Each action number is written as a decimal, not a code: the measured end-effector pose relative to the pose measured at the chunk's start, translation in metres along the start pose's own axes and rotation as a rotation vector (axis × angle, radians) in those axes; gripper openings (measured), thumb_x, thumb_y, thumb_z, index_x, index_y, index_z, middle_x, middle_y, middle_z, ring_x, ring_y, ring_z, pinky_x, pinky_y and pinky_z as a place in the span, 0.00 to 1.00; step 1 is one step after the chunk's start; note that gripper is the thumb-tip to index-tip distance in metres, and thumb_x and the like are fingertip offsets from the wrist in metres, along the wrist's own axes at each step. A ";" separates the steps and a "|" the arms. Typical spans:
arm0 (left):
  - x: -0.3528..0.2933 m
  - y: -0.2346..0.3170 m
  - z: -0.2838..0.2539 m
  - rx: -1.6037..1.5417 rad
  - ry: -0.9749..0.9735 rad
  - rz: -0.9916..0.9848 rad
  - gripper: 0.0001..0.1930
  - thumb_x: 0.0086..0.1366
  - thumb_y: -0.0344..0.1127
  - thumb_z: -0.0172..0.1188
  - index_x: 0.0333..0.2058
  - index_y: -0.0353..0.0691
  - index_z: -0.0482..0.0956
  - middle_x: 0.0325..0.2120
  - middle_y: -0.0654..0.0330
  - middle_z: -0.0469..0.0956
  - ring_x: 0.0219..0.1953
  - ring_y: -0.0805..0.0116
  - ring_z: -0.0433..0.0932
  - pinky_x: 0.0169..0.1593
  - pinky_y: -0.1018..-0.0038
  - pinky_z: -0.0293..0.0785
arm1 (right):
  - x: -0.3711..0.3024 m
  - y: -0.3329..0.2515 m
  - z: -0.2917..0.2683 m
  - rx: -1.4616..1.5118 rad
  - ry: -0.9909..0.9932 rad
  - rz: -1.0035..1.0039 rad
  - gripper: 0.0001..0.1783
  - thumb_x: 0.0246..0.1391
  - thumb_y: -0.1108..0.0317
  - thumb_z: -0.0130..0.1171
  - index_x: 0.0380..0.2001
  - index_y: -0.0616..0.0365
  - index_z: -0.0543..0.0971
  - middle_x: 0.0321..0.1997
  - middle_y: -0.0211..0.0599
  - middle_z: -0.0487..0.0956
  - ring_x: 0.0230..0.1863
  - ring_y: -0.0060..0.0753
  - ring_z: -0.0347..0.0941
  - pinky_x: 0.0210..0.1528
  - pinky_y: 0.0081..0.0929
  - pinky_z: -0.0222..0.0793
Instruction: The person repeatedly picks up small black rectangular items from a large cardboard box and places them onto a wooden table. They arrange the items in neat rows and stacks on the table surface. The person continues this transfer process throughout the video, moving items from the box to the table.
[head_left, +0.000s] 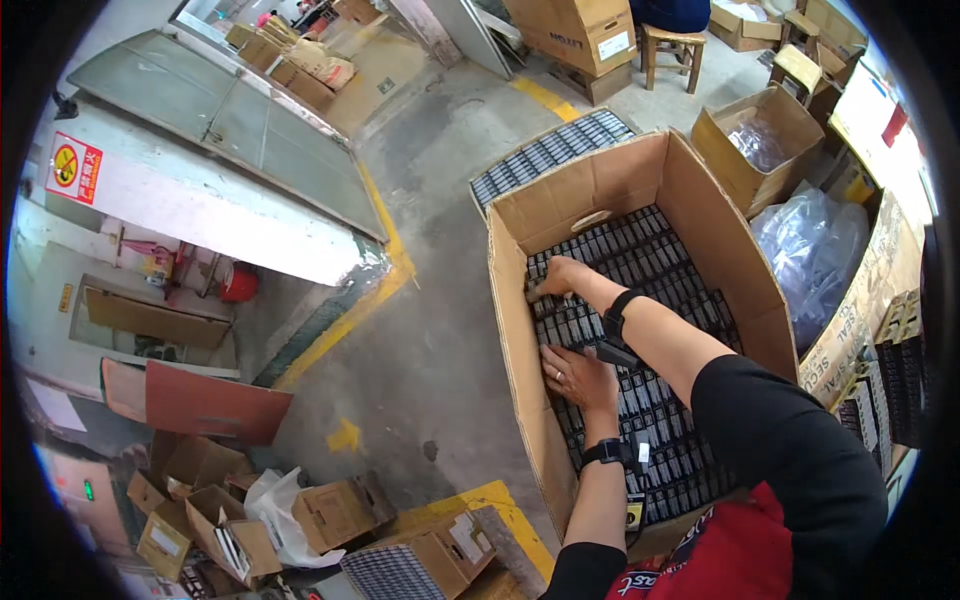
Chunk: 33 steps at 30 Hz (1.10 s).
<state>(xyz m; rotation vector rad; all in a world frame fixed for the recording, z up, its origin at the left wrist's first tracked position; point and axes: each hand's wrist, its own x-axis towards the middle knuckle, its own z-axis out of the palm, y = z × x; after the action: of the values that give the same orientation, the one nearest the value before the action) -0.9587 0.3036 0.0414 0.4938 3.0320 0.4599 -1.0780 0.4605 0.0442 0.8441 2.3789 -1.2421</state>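
Observation:
A large open cardboard box [720, 215] stands in front of me, with tight rows of small dark rectangular parts [672, 425] inside. My right hand [565, 277] reaches to the box's left wall, fingers curled at the end of a row. What they pinch there is mostly hidden. Nearer to me, my left hand [580, 378] lies palm down on the parts, fingers stretched toward the left wall. A black block-like piece [618, 354] shows between the left hand and the right forearm. Both wrists wear black bands.
Gridded trays of similar parts [550, 150] sit beyond the box. To the right are a carton of clear plastic [755, 145] and a clear plastic bag [812, 250]. Several cartons [335, 510] lie at lower left. A white wall ledge [240, 225] stands left of the floor aisle.

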 end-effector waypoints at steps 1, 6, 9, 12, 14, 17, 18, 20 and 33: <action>0.002 0.002 0.002 -0.005 -0.010 -0.008 0.31 0.61 0.43 0.49 0.55 0.23 0.57 0.58 0.45 0.53 0.60 0.48 0.51 0.60 0.55 0.50 | -0.005 -0.004 -0.002 -0.021 0.066 -0.020 0.29 0.33 0.46 0.64 0.29 0.65 0.80 0.38 0.48 0.79 0.41 0.43 0.76 0.42 0.35 0.71; 0.003 0.005 -0.005 0.031 -0.043 -0.018 0.30 0.62 0.42 0.48 0.54 0.22 0.57 0.59 0.47 0.53 0.61 0.48 0.50 0.61 0.55 0.49 | -0.032 -0.022 0.001 -0.007 0.521 0.010 0.28 0.37 0.57 0.58 0.42 0.62 0.73 0.43 0.54 0.75 0.45 0.50 0.73 0.47 0.38 0.69; 0.006 0.008 -0.009 0.000 -0.048 -0.045 0.31 0.62 0.41 0.49 0.56 0.21 0.54 0.60 0.47 0.51 0.62 0.50 0.49 0.60 0.56 0.49 | -0.072 -0.009 -0.053 0.010 0.546 -0.014 0.26 0.38 0.59 0.56 0.43 0.61 0.71 0.44 0.56 0.73 0.46 0.52 0.72 0.47 0.40 0.69; 0.004 0.016 -0.012 -0.010 0.016 -0.028 0.29 0.59 0.38 0.53 0.53 0.21 0.59 0.58 0.49 0.54 0.59 0.52 0.53 0.59 0.56 0.52 | -0.118 0.027 -0.081 -0.062 0.597 0.062 0.23 0.37 0.60 0.56 0.38 0.62 0.72 0.44 0.56 0.72 0.45 0.50 0.72 0.45 0.41 0.69; 0.007 0.011 -0.013 -0.040 0.008 -0.040 0.29 0.59 0.38 0.52 0.53 0.21 0.60 0.58 0.49 0.55 0.59 0.53 0.54 0.58 0.56 0.52 | -0.115 0.056 -0.061 -0.207 0.471 0.106 0.24 0.35 0.61 0.56 0.38 0.63 0.73 0.39 0.54 0.76 0.41 0.51 0.74 0.45 0.40 0.70; 0.008 0.012 -0.017 0.006 -0.039 -0.045 0.29 0.59 0.37 0.51 0.54 0.20 0.58 0.59 0.49 0.53 0.60 0.53 0.53 0.57 0.57 0.54 | -0.112 0.078 -0.012 -0.190 0.368 0.083 0.29 0.37 0.58 0.60 0.44 0.63 0.71 0.38 0.54 0.77 0.40 0.51 0.75 0.43 0.40 0.71; 0.007 0.012 -0.020 0.021 -0.068 -0.048 0.29 0.60 0.37 0.50 0.54 0.20 0.58 0.60 0.49 0.52 0.60 0.54 0.53 0.57 0.57 0.55 | -0.116 0.075 0.000 -0.175 0.367 0.107 0.32 0.39 0.56 0.61 0.47 0.63 0.69 0.38 0.55 0.77 0.41 0.50 0.75 0.43 0.40 0.71; 0.007 0.012 -0.017 0.045 -0.030 -0.025 0.26 0.58 0.36 0.52 0.50 0.22 0.62 0.55 0.48 0.57 0.57 0.53 0.56 0.54 0.58 0.58 | -0.121 0.079 0.008 -0.117 0.459 0.129 0.37 0.42 0.51 0.61 0.51 0.65 0.63 0.35 0.54 0.77 0.39 0.52 0.75 0.41 0.41 0.71; 0.040 0.014 0.000 0.046 0.038 0.034 0.23 0.55 0.38 0.54 0.44 0.26 0.67 0.43 0.42 0.70 0.49 0.47 0.67 0.53 0.58 0.63 | -0.126 0.078 0.020 -0.044 0.446 0.137 0.29 0.48 0.54 0.57 0.40 0.73 0.67 0.34 0.60 0.77 0.38 0.54 0.75 0.42 0.41 0.71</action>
<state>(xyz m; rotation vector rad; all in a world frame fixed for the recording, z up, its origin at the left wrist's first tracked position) -0.9920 0.3287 0.0463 0.5455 3.0811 0.4066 -0.9309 0.4344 0.0508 1.3647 2.6119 -1.0270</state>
